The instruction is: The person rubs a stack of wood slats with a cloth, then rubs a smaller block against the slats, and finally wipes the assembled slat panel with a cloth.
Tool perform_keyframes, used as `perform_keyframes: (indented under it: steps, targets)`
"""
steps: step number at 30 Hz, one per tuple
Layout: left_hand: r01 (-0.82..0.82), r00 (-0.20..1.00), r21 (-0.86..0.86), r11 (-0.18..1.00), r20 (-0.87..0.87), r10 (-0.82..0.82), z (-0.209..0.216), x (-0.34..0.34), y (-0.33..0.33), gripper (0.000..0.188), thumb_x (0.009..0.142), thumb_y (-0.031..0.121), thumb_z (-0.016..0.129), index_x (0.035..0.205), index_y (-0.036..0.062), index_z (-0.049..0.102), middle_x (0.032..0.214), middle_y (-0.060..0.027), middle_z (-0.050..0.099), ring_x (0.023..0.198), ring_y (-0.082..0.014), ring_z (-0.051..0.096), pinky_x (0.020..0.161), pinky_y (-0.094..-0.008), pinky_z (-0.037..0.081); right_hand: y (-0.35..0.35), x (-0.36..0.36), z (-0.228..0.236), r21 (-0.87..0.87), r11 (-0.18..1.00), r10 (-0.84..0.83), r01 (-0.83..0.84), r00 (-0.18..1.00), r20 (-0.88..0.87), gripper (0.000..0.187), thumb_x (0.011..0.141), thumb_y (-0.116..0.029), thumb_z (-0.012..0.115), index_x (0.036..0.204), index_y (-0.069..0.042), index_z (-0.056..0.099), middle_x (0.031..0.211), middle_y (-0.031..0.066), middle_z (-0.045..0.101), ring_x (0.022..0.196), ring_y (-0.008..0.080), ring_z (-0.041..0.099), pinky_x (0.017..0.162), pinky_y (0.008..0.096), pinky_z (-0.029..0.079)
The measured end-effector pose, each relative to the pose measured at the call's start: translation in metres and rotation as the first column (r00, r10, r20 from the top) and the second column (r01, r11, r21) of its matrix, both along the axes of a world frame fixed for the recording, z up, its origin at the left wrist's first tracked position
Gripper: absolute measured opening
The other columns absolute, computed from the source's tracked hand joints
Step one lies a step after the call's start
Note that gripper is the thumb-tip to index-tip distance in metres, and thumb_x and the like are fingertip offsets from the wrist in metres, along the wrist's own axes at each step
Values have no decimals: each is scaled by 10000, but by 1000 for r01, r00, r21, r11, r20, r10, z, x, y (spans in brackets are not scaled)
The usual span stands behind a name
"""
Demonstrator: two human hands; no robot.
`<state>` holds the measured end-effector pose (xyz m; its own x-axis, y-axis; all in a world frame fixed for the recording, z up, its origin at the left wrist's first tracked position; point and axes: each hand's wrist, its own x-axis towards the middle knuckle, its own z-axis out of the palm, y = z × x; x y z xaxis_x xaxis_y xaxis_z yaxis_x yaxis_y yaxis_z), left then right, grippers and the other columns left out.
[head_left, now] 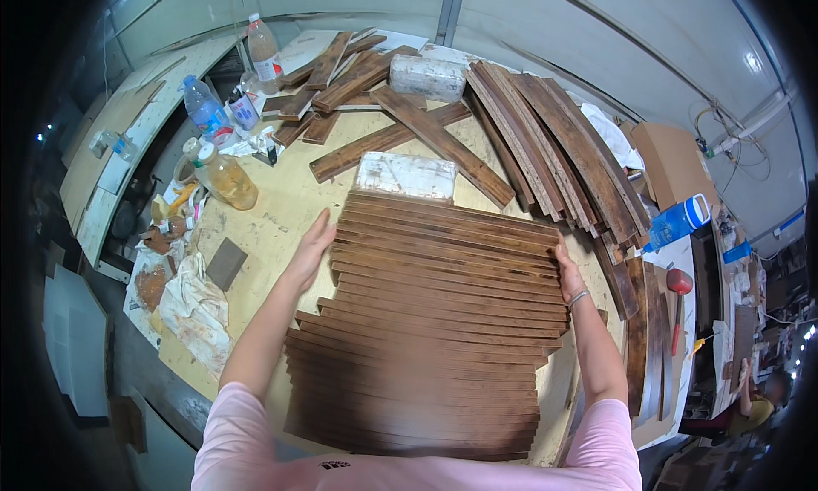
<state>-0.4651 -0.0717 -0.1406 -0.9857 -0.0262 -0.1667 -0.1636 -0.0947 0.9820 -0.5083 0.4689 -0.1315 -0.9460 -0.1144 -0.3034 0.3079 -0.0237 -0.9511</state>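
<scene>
A long row of dark brown wooden strips (426, 303), packed side by side with uneven ends, lies on the table in front of me. My left hand (313, 248) is beside the left ends of the far strips, its fingers stretched out. At the opposite ends, my right hand (568, 271) rests against the strips with its fingers extended, and neither hand wraps round a piece. Just beyond the row sits a white-wrapped block (406, 176), close to the farthest strip. The nearest strips are blurred.
Loose brown boards (358, 77) lie crisscrossed at the back, by a second wrapped block (428, 76). Long boards (554, 141) are stacked at right, near a blue jug (677, 224) and a red mallet (678, 282). Bottles (228, 180) and stained cloth (194, 308) line the left.
</scene>
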Motion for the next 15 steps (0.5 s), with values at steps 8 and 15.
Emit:
perform_keyframes:
  steps: [8,15]
  targets:
    - [-28,997,125,992,76,19,10,-11,-3,772,998,299,597,1585,79,147,1520,-174,392,1350,-249,446,1110,-355,366,-38,13,4,-1,997,76,-76,997,-8,823,998,-503,495,1602,-148,64,1641,114,159,1507,247,160,1206,369,167]
    - [-138,990,45,989,-25,140,5,26,-60,755,1028,370,509,1564,-14,142,1638,-163,174,1510,-255,191,1217,-365,151,-21,9,38,428,862,258,-272,962,91,728,1030,-560,349,1577,-99,210,1647,116,167,1529,239,103,1226,376,118]
